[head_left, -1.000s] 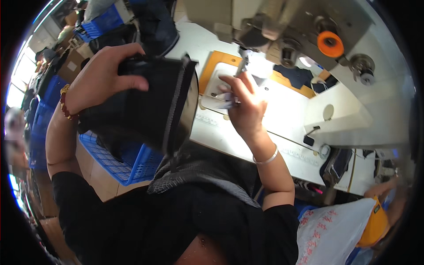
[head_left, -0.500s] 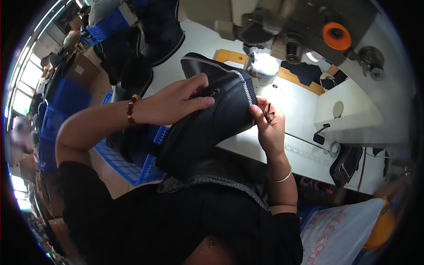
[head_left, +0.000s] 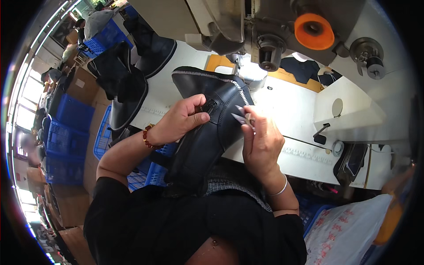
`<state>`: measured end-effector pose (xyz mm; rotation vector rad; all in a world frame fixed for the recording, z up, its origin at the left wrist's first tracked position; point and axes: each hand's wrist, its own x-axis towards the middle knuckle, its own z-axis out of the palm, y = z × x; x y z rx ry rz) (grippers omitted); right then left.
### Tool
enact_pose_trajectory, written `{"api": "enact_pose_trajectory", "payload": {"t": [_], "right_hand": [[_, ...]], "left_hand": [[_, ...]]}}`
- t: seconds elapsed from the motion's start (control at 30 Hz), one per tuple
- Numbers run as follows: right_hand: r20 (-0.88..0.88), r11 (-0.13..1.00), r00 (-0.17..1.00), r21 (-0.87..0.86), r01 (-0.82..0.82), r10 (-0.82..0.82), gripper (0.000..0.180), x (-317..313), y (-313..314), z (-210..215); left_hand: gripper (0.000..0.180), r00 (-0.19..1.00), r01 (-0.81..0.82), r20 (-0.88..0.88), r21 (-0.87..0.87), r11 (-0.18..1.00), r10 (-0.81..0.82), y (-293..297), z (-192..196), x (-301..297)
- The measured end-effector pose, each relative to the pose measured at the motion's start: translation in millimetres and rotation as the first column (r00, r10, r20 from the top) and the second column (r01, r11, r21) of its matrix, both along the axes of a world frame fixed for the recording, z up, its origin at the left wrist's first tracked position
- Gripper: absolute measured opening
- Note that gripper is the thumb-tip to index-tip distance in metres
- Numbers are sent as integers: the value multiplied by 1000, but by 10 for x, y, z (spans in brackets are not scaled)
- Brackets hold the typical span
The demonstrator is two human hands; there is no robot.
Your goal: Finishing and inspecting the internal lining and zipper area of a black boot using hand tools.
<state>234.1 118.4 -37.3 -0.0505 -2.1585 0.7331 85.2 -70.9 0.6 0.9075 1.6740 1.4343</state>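
A black boot [head_left: 227, 119] with a zipper and pale zigzag stitching along its sole edge lies tilted across my lap, toe toward the sewing machine. My left hand [head_left: 183, 119] grips it at the zipper, thumb and fingers closed on the upper. Just right of the stitched edge, my right hand [head_left: 264, 143] is closed round small thread snips [head_left: 241, 118]. Their two pointed blades stand apart, aimed left at the boot's side near the stitching. Part of the snips is hidden in my fingers.
The sewing machine [head_left: 212, 22], with an orange knob [head_left: 313, 31], overhangs the white table [head_left: 287, 110]. More black boots [head_left: 126, 97] stand at the far left. A blue crate [head_left: 157, 172] is below the table's left side, and a white plastic bag [head_left: 349, 227] lies at lower right.
My right hand has let go of the boot's edge and turned the snips so their blades point at the boot. The left hand stays on the boot, which has shifted slightly.
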Motion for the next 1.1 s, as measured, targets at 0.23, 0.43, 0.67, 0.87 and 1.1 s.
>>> {"api": "enact_pose_trajectory", "payload": {"t": [0.23,0.43,0.67,0.87,1.1], "right_hand": [[11,986,999,161,37,-39,43,-34,-76,124],[10,969,997,232,78,-82,38,-39,-128,159],[13,965,996,248,85,-91,36,-34,-127,154],[-17,956,995,277,96,-95,33,-40,-114,157],[-78,914,987,373,162,-143,43,-42,-135,171]], "left_hand": [[38,963,-5,-270,26,1000,12,-27,-60,8],[39,966,-48,-252,33,998,55,-5,-47,50],[36,964,-72,-258,8,997,71,-19,-78,46],[38,943,-75,-325,17,997,76,-11,-87,40],[37,960,-77,-269,27,997,81,2,-65,60]]}}
